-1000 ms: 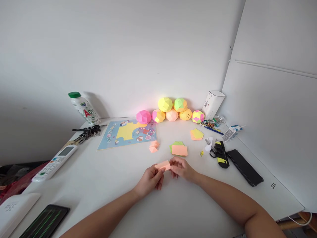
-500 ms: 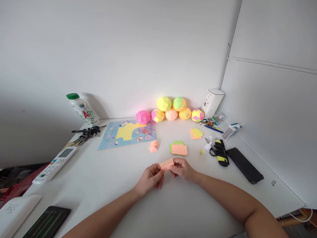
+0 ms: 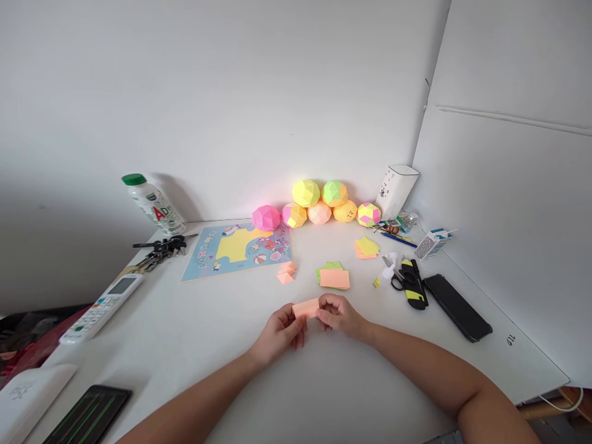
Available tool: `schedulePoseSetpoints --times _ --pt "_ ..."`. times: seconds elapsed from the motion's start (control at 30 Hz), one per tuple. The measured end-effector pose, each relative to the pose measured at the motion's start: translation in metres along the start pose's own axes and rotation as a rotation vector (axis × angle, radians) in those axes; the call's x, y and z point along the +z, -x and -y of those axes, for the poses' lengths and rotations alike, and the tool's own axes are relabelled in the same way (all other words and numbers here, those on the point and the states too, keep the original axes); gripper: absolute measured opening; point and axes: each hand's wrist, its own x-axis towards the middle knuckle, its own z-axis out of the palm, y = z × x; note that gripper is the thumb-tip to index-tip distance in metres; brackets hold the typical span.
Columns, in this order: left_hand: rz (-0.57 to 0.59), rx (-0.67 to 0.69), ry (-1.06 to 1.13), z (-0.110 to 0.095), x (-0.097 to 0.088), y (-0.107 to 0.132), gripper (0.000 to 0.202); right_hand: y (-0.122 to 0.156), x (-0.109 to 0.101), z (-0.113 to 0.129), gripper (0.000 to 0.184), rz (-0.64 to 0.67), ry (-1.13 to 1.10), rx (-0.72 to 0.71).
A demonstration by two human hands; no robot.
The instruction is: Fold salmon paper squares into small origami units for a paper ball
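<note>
Both of my hands hold a small folded orange paper [image 3: 306,308] just above the white table [image 3: 203,333]. My left hand [image 3: 280,334] pinches its left end and my right hand [image 3: 341,315] pinches its right end, fingers closed. Just beyond them lies a stack of orange and green paper squares [image 3: 333,278]. Two small folded orange pieces [image 3: 286,272] lie to the left of that stack. Another pile of yellow and orange squares [image 3: 367,248] sits farther back.
Several coloured paper balls [image 3: 319,206] line the back wall. A picture sheet [image 3: 240,248], keys [image 3: 160,250], a bottle [image 3: 152,203] and a remote [image 3: 102,306] lie at left. Scissors [image 3: 406,280], a black phone [image 3: 457,307] and a white box [image 3: 398,191] are at right.
The hands and the orange paper have stayed almost in place; the paper has tilted slightly between the fingers. The view has shifted a little.
</note>
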Motion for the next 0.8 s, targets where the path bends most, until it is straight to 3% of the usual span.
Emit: schedulePoseSetpoints --times 0.1,0.27,0.43,0.63,0.8 --pt "0.017 0.015 0.038 -0.0005 -0.0004 0.0003 0.030 -0.0005 -0.0005 -0.0017 0.025 -0.016 0.004 0.019" --pt "-0.088 0.053 0.090 -0.0035 0.0025 -0.0003 0.032 -0.0018 0.0015 -0.0014 0.022 0.012 0.091 -0.025" --pt "-0.039 0.031 -0.026 -0.0042 0.0036 -0.0003 0.033 -0.0006 0.0045 0.0035 0.023 0.039 0.228 -0.126" --pt "-0.044 -0.047 -0.060 -0.0042 0.0037 0.0008 0.033 -0.0006 0.0029 0.0010 0.026 0.015 0.164 -0.085" --pt "-0.117 0.046 0.012 -0.0075 0.0034 -0.0011 0.037 -0.0021 -0.0003 -0.0017 0.030 0.046 0.134 -0.083"
